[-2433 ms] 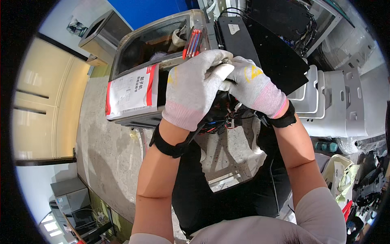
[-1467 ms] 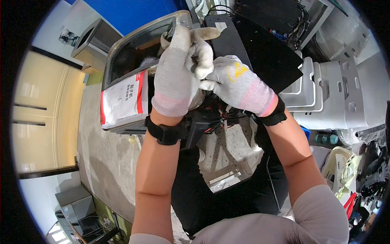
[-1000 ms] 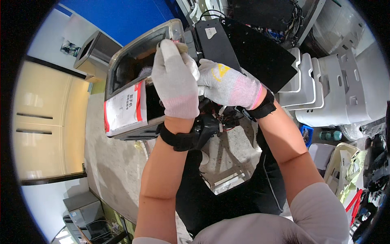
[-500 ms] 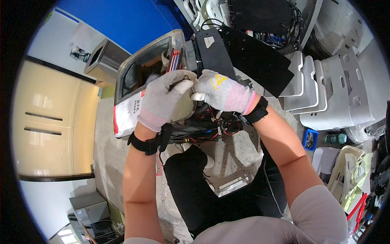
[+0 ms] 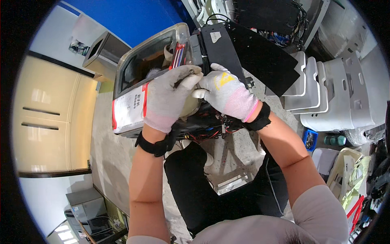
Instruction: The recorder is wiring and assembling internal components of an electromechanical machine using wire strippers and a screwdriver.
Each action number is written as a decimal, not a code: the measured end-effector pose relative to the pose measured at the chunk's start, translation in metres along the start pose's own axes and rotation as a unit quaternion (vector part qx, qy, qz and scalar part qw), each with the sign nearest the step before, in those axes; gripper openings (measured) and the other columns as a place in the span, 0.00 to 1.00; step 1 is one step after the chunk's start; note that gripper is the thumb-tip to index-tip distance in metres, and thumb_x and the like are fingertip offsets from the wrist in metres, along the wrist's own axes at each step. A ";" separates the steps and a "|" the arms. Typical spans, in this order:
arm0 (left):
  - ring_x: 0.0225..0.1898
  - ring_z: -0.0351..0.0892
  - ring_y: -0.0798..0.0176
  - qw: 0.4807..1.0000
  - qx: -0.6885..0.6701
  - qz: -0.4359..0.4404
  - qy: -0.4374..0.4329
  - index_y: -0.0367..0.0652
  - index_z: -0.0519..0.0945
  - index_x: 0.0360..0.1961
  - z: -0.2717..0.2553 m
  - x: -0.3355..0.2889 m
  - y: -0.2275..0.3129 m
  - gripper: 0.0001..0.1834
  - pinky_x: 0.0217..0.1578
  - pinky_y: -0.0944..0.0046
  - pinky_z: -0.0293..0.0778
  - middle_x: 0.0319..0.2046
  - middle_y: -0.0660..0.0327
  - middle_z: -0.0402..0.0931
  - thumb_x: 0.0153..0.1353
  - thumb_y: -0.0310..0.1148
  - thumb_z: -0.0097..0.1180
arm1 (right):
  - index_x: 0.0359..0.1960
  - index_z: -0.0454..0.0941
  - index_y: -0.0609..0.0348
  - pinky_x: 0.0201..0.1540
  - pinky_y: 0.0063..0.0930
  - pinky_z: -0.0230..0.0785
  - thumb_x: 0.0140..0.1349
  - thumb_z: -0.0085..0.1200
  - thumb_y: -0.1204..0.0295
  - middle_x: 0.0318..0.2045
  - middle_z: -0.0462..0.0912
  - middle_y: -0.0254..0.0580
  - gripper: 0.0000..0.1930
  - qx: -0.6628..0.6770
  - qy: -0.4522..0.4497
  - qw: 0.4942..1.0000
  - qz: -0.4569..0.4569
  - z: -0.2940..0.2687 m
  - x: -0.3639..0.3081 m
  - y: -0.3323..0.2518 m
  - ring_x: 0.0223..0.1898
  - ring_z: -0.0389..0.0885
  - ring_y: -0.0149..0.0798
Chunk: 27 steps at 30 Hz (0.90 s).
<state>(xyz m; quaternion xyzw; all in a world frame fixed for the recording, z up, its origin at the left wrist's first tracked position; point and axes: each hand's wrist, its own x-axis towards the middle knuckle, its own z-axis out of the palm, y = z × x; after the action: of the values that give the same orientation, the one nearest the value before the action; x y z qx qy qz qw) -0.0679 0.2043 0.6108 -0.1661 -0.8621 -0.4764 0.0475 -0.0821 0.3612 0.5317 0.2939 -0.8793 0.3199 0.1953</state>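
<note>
Both of my hands wear pale grey work gloves and meet over the wiring of a black machine. My left hand (image 5: 170, 95) is closed in a pinch of thumb and fingertips; whatever it grips is too small to name. Close beside it, my right hand (image 5: 227, 89) also has its fingers drawn together, and the glove hides what they hold. Just beyond them stands a clear plastic bin (image 5: 126, 65) with several red-tipped sticks (image 5: 178, 55) inside. Under my hands lies a tangle of red and black wires (image 5: 209, 132).
A black metal box (image 5: 223, 42) with a cable bundle sits past my right hand, next to a black panel (image 5: 264, 57). White plastic panels (image 5: 317, 87) stand at the right, near a small blue tray (image 5: 310, 139). A cream cabinet (image 5: 53, 122) is at the left.
My left hand has shifted slightly right. The right hand has moved a little right, and its index finger now stands out farther from the other fingers. The hands remain close together.
</note>
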 end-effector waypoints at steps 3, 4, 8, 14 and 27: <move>0.34 0.82 0.69 0.999 0.022 0.020 0.035 0.38 0.83 0.43 0.006 -0.004 -0.003 0.11 0.39 0.70 0.76 0.33 0.58 0.84 0.60 0.30 0.59 | 0.38 0.81 0.56 0.61 0.46 0.60 0.59 0.56 0.58 0.27 0.81 0.45 0.15 0.008 -0.013 1.000 -0.027 -0.005 0.001 0.003 0.36 0.81 0.49; 0.34 0.82 0.69 0.997 0.040 0.037 0.049 0.38 0.83 0.43 0.008 -0.007 -0.003 0.11 0.38 0.70 0.76 0.34 0.58 0.84 0.60 0.30 0.58 | 0.38 0.81 0.56 0.62 0.46 0.60 0.59 0.56 0.58 0.27 0.81 0.46 0.15 0.008 -0.031 0.999 -0.029 -0.006 0.002 0.005 0.36 0.81 0.49; 0.34 0.82 0.68 0.991 0.081 0.051 0.096 0.38 0.83 0.43 0.017 -0.014 -0.002 0.11 0.38 0.70 0.75 0.34 0.57 0.84 0.60 0.29 0.58 | 0.35 0.82 0.55 0.64 0.47 0.58 0.58 0.57 0.57 0.27 0.82 0.48 0.15 0.030 -0.079 0.996 -0.038 -0.013 0.009 0.007 0.37 0.81 0.50; 0.35 0.82 0.65 0.996 0.042 -0.006 0.073 0.41 0.83 0.44 0.012 -0.013 0.000 0.12 0.38 0.69 0.75 0.34 0.57 0.83 0.60 0.31 0.58 | 0.30 0.81 0.56 0.60 0.45 0.62 0.55 0.61 0.60 0.26 0.79 0.48 0.12 -0.009 -0.020 1.000 -0.007 -0.018 0.006 -0.008 0.36 0.80 0.51; 0.34 0.83 0.65 0.992 0.075 0.020 0.100 0.42 0.83 0.44 0.011 -0.018 0.001 0.13 0.38 0.69 0.74 0.33 0.56 0.83 0.60 0.34 0.59 | 0.31 0.82 0.53 0.37 0.42 0.69 0.58 0.56 0.58 0.23 0.81 0.47 0.12 -0.013 0.043 0.999 0.011 -0.009 0.000 -0.016 0.29 0.80 0.52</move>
<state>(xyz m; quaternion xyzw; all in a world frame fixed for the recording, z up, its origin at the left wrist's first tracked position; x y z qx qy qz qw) -0.0502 0.2100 0.6011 -0.1309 -0.8830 -0.4232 0.1551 -0.0704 0.3570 0.5457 0.2679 -0.8772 0.3227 0.2335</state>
